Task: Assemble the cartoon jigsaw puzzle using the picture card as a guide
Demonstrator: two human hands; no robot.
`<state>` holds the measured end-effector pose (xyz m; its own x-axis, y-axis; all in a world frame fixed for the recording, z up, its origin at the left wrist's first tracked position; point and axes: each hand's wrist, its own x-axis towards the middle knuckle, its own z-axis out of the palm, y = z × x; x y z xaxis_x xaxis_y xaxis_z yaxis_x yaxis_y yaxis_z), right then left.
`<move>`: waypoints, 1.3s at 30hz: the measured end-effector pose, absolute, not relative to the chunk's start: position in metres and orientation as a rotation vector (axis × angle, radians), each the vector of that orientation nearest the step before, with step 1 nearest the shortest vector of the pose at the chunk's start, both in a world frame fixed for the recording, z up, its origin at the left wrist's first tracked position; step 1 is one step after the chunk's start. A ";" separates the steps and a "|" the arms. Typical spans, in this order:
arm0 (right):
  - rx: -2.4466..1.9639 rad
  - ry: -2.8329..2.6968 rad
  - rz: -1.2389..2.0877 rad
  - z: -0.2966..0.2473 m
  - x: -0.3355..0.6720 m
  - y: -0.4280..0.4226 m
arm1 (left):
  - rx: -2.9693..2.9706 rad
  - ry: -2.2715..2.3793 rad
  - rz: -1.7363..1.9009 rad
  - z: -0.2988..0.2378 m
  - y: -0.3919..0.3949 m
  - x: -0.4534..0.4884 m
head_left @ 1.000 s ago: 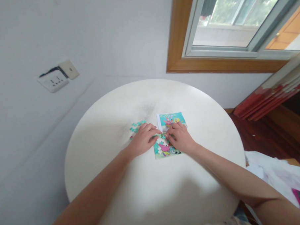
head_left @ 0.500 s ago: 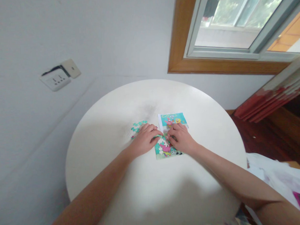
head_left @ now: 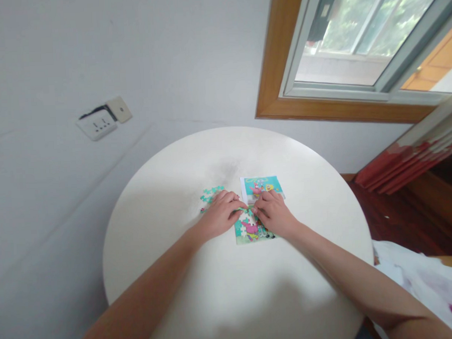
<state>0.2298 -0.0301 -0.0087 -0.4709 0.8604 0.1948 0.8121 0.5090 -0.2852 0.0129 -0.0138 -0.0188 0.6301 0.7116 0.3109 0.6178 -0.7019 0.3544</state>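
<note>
A partly filled jigsaw puzzle with a pink cartoon figure lies flat on the white table, pale gaps showing among its pieces. My left hand is closed at its upper left edge, thumb and forefinger on the green rim. My right hand covers the puzzle's upper right part, its fingers bent in a pinch at the top, close to the left fingertips. What the right fingers pinch is too small to see clearly. Loose green puzzle pieces lie beyond my left hand. Just behind the puzzle is a picture card, partly covered by my right hand.
The round white table stands against a wall with a socket. A wood-framed window is at the upper right, with a red and white curtain beside it. White bags or sheets lie at the lower right.
The view has shifted slightly, so everything appears a little lower and to the right. Both hands stay at the puzzle's top, with only small finger movements.
</note>
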 end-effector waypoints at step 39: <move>-1.402 -2.471 0.193 -0.011 0.222 -0.031 | 2.659 1.074 0.613 -0.024 -0.010 0.012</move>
